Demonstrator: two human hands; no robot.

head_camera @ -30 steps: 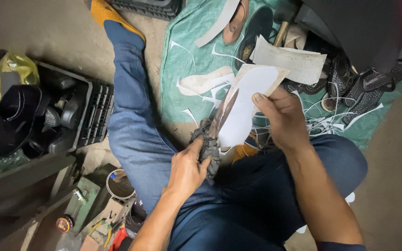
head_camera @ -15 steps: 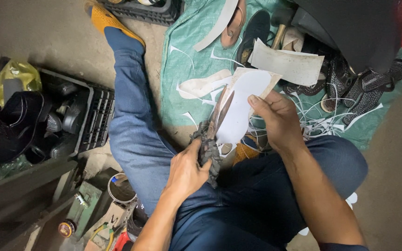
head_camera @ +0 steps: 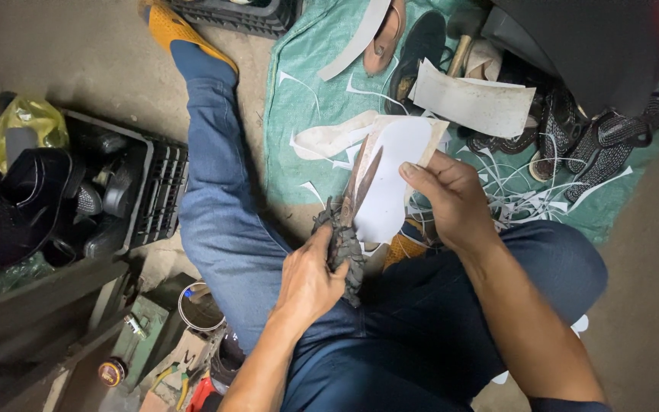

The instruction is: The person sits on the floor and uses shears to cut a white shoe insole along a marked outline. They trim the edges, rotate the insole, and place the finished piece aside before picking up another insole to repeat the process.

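My left hand point(head_camera: 310, 278) clamps the scissors point(head_camera: 348, 221), blades pointing far along the white insole sheet point(head_camera: 390, 179) that my right hand point(head_camera: 451, 198) pinches just right of them.

Crate point(head_camera: 163, 191) left — scraps point(head_camera: 497, 202) perhaps right

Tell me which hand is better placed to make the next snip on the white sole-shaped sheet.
Left, likely. The left hand grips the scissors, blades open along the sheet edge; the right hand pinches the sheet.

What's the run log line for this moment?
left hand: grips scissors | right hand: holds white sheet | blades: at sheet edge
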